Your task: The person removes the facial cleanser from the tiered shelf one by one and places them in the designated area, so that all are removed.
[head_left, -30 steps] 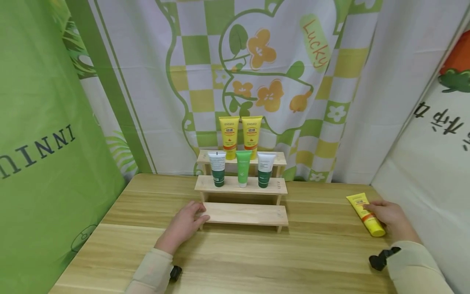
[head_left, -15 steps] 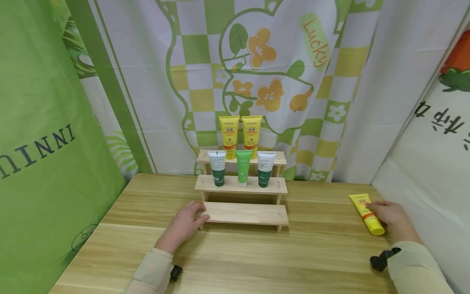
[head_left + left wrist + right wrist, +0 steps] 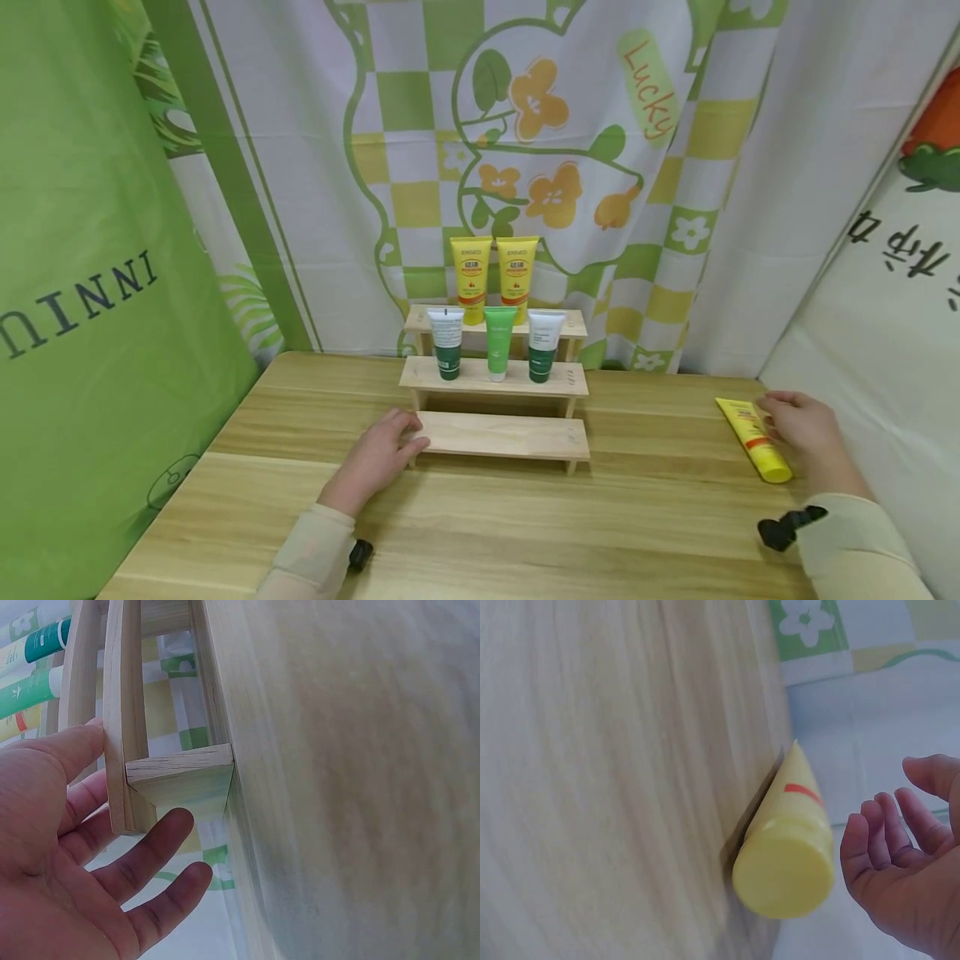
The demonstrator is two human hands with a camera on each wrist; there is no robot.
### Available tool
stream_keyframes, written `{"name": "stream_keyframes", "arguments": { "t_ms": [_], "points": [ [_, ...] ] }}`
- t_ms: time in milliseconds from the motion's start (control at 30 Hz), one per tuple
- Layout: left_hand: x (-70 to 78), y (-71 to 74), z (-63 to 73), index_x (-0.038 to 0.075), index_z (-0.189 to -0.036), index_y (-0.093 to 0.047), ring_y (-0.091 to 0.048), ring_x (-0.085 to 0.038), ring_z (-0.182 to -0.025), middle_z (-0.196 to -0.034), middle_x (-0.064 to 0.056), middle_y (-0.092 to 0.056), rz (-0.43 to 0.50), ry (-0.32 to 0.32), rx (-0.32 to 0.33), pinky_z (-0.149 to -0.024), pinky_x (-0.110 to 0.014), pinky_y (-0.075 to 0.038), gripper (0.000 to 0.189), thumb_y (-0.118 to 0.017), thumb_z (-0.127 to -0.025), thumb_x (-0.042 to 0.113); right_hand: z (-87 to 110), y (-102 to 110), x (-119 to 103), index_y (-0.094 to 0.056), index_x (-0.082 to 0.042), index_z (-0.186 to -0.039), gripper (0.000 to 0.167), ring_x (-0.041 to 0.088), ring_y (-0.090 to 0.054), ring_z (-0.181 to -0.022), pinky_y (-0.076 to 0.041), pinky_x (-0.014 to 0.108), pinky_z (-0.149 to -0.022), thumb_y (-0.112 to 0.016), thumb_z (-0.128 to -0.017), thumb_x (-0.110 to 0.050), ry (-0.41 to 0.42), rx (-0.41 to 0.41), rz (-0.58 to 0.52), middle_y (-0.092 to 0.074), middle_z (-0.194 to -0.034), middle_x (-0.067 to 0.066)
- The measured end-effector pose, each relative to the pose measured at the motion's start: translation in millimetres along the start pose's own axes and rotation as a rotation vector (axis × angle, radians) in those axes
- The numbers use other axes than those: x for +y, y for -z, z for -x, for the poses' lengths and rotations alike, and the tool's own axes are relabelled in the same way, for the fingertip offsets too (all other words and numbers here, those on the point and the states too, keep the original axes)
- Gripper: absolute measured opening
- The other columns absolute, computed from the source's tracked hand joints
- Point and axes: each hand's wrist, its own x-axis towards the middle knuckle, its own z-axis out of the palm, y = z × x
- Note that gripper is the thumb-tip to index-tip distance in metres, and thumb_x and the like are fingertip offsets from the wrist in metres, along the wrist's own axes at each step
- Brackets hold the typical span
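Observation:
At the left end of a three-step wooden display stand (image 3: 498,435), my left hand (image 3: 381,454) holds the lowest step. In the left wrist view the thumb lies against the board (image 3: 124,712) and two fingers pass behind it, while the other two stick out loosely. On the right of the table lies a yellow squeeze tube (image 3: 753,439), its cap towards me. Just to its right is my right hand (image 3: 810,433), fingers loosely bent, holding nothing. The right wrist view shows a gap between the tube (image 3: 787,840) and the hand (image 3: 907,862).
Two yellow tubes (image 3: 471,279) stand on the top step. On the middle step stand a green tube (image 3: 498,342) and two white-and-green tubes (image 3: 543,346). A patterned curtain (image 3: 412,167) hangs behind the wooden table (image 3: 525,533), with more cloth at both sides.
My right hand has let go of the yellow tube and lifted slightly away to the right. The tube has turned and shifted a little to the right. My left hand stays on the stand.

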Motion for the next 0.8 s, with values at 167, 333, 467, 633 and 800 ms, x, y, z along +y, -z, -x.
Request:
{"name": "stream_keyframes", "arguments": {
  "t_ms": [167, 333, 467, 633, 800],
  "points": [
    [2.4, 1.3, 0.7, 0.013, -0.108, -0.065, -0.061, -0.019, -0.093, -0.104, 0.004, -0.058, -0.002, 0.003, -0.003, -0.084, -0.039, -0.051, 0.026, -0.068, -0.093, 0.034, 2.3, -4.7, -9.6, -0.038, 0.011, -0.141, 0.061, 0.018, -0.058, -0.089, -0.055, 0.026, -0.064, -0.05, -0.101, -0.032, 0.036, 0.023, -0.001, -0.045, -0.135, 0.032],
    [4.2, 2.1, 1.2, 0.013, -0.108, -0.065, -0.061, -0.02, -0.094, -0.105, 0.002, -0.059, -0.002, -0.001, 0.002, -0.085, -0.04, -0.05, 0.025, -0.068, -0.093, 0.033, 3.8, -7.2, -14.8, -0.042, 0.009, -0.139, 0.054, 0.013, -0.058, -0.085, -0.056, 0.029, -0.068, -0.049, -0.102, -0.031, 0.071, 0.054, -0.019, -0.051, -0.126, 0.024],
    [3.9, 1.7, 0.9, 0.012, -0.109, -0.065, -0.061, -0.021, -0.097, -0.107, 0.002, -0.059, 0.002, -0.002, -0.001, -0.087, -0.041, -0.05, 0.026, -0.067, -0.094, 0.033, 7.2, -8.4, -21.6, -0.045, 0.006, -0.136, 0.05, 0.007, -0.056, -0.079, -0.056, 0.028, -0.068, -0.05, -0.102, -0.031, 0.075, 0.075, -0.062, -0.054, -0.116, 0.014],
    [2.8, 1.1, 0.6, 0.014, -0.109, -0.064, -0.061, -0.02, -0.097, -0.108, 0.003, -0.058, -0.003, 0.009, -0.009, -0.087, -0.04, -0.05, 0.026, -0.067, -0.094, 0.035, 12.4, -9.6, -31.9, -0.05, 0.004, -0.131, 0.046, 0.006, -0.058, -0.077, -0.056, 0.025, -0.067, -0.053, -0.101, -0.03, 0.105, 0.087, -0.126, -0.056, -0.097, -0.006],
    [3.6, 1.4, 1.1, 0.013, -0.107, -0.064, -0.061, -0.02, -0.094, -0.105, 0.003, -0.058, -0.001, 0.0, -0.001, -0.084, -0.04, -0.05, 0.025, -0.068, -0.094, 0.034, 17.6, -10.8, -41.6, -0.054, -0.001, -0.122, 0.036, 0.002, -0.059, -0.074, -0.056, 0.023, -0.065, -0.056, -0.099, -0.03, 0.158, 0.09, -0.161, -0.055, -0.084, -0.019]
  ]
}}
